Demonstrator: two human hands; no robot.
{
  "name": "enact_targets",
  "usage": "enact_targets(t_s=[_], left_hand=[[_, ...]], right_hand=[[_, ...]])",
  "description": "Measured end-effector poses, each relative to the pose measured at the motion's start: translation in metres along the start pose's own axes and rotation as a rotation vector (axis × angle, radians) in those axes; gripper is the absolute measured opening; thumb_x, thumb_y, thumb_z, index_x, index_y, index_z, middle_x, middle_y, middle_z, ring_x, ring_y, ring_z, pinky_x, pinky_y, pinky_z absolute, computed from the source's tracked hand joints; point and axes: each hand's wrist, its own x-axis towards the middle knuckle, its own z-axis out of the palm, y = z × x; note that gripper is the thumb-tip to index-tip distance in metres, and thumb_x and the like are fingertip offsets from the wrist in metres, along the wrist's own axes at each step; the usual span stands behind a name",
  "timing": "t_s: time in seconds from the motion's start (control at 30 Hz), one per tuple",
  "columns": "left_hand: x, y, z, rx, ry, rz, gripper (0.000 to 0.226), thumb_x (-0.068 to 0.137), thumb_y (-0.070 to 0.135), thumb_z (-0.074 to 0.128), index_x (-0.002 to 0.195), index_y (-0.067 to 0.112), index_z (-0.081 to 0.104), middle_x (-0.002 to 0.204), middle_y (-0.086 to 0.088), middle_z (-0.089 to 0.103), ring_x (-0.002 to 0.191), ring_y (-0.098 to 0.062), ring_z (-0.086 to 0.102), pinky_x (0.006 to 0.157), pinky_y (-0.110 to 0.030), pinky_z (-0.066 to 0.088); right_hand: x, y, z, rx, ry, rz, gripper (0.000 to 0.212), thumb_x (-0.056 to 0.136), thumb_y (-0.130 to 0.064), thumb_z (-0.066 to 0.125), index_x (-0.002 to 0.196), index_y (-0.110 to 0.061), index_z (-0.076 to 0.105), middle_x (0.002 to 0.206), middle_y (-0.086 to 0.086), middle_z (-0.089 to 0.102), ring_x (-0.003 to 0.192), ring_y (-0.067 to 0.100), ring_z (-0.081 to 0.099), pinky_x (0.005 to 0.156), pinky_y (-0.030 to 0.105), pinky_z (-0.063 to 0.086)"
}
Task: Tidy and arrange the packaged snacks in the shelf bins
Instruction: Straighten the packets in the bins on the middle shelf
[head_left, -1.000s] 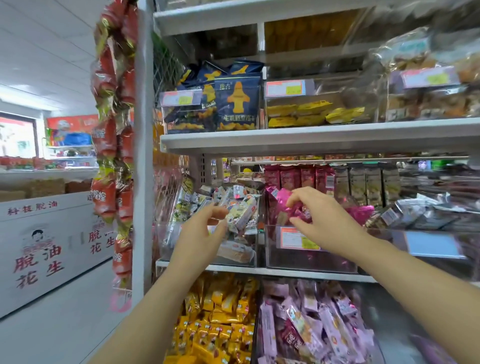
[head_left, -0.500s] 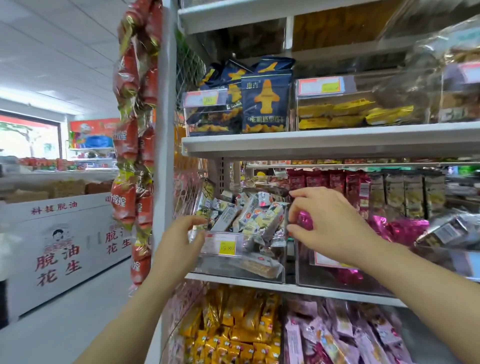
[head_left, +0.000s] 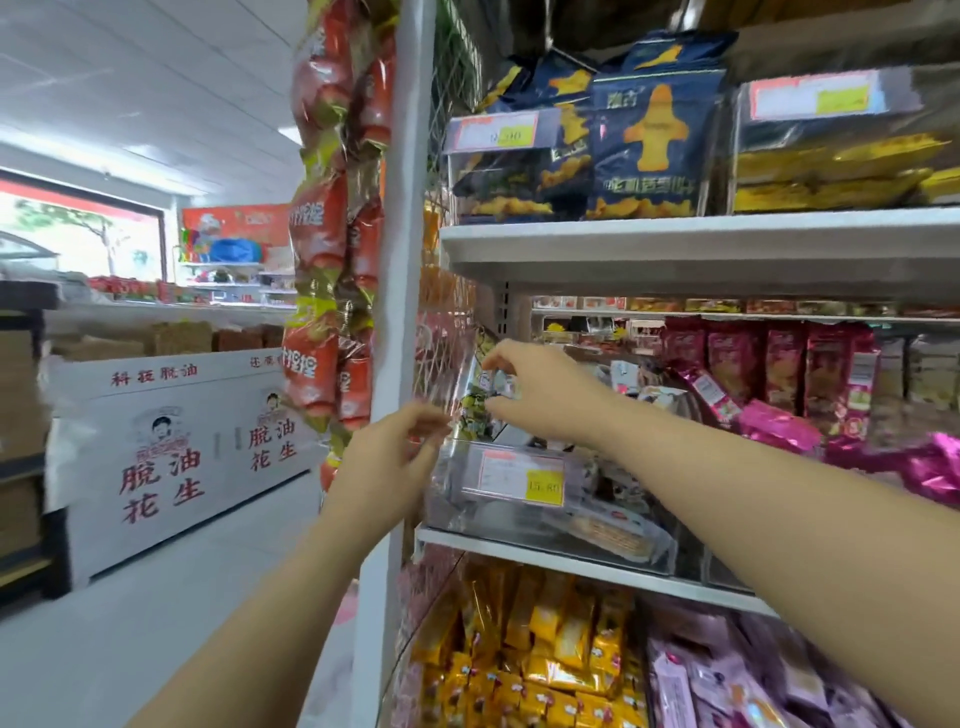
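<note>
On the middle shelf stands a clear plastic bin (head_left: 457, 499) with an orange and yellow price label (head_left: 519, 475); several small wrapped snacks lie in it. My right hand (head_left: 545, 397) reaches over the bin's left rear corner and pinches a small snack packet (head_left: 493, 387) with yellow-green print between thumb and forefinger. My left hand (head_left: 384, 467) is at the bin's front left corner, its blurred fingertips just above the rim. Whether it holds anything I cannot tell. A flat biscuit packet (head_left: 613, 527) lies against the bin's front wall.
A white shelf post (head_left: 400, 260) with a hanging strip of red snack bags (head_left: 322, 234) stands left of the bin. Navy bags (head_left: 649, 130) fill the upper shelf and pink packets (head_left: 779, 426) the neighbouring bin. Yellow packets (head_left: 545, 665) lie below. A white counter (head_left: 156, 441) borders the aisle.
My right hand left the pink packets and crossed left to the bin's rear corner, where it now pinches a small packet. My left hand stayed by the bin's front left corner. The view swung left.
</note>
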Motion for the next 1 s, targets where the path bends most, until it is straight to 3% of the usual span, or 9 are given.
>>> enact_targets(t_s=[0.1,0.23,0.37,0.53,0.7,0.83,1.0], left_hand=[[0.004,-0.006,0.0,-0.045,0.038,0.03,0.021,0.09,0.01,0.059,0.097,0.029,0.064,0.091,0.025,0.063,0.089,0.013,0.057,0.071,0.0,0.041],[0.007,-0.014,0.003,-0.075,0.075,0.057,0.021,0.09,0.012,0.06,0.094,0.032,0.063,0.089,0.022,0.066,0.088,0.008,0.059,0.071,-0.007,0.045],[0.007,-0.02,0.004,-0.071,0.1,0.082,0.026,0.089,0.013,0.062,0.092,0.038,0.059,0.084,0.029,0.063,0.082,0.01,0.059,0.065,-0.008,0.045],[0.005,-0.022,0.006,-0.095,0.108,0.102,0.02,0.089,0.008,0.061,0.096,0.026,0.066,0.085,0.025,0.064,0.064,0.018,0.051,0.058,-0.002,0.036],[0.004,-0.022,0.005,-0.136,0.096,0.088,0.018,0.09,0.009,0.061,0.099,0.023,0.067,0.089,0.02,0.067,0.07,0.016,0.054,0.061,-0.001,0.037],[0.005,-0.017,0.004,-0.117,0.078,0.076,0.025,0.092,0.012,0.058,0.106,0.032,0.058,0.102,0.021,0.059,0.09,0.012,0.056,0.07,-0.007,0.044],[0.007,0.012,0.0,0.045,0.048,0.06,0.048,0.091,0.032,0.058,0.134,0.038,0.038,0.122,0.018,0.04,0.086,0.006,0.055,0.07,-0.024,0.053]], right_hand=[[0.027,0.005,0.013,-0.054,0.008,0.033,0.057,0.091,-0.027,0.059,0.14,-0.013,0.033,0.124,0.01,0.055,0.107,0.027,0.054,0.086,0.039,0.049],[0.061,0.011,0.029,-0.205,0.021,0.131,0.073,0.089,-0.036,0.059,0.145,-0.011,0.02,0.095,0.009,0.057,0.093,0.029,0.055,0.072,0.036,0.044],[0.092,0.011,0.034,-0.135,0.023,0.238,0.081,0.088,-0.047,0.059,0.146,-0.009,0.016,0.119,0.016,0.057,0.112,0.037,0.053,0.091,0.044,0.046],[0.116,0.017,0.038,0.008,-0.029,0.39,0.085,0.092,-0.046,0.054,0.149,-0.004,0.007,0.136,0.019,0.047,0.114,0.036,0.053,0.076,0.034,0.043],[0.105,0.014,0.034,0.198,0.116,0.359,0.077,0.089,-0.033,0.063,0.146,-0.007,0.019,0.135,0.016,0.047,0.112,0.032,0.054,0.092,0.042,0.048],[0.075,-0.002,0.019,0.38,0.278,0.183,0.072,0.082,-0.026,0.068,0.143,-0.02,0.028,0.116,0.001,0.051,0.094,0.023,0.06,0.081,0.041,0.054],[0.033,-0.02,-0.014,0.386,0.39,0.019,0.044,0.083,-0.025,0.065,0.124,-0.023,0.049,0.117,-0.005,0.053,0.092,0.016,0.057,0.078,0.033,0.048]])
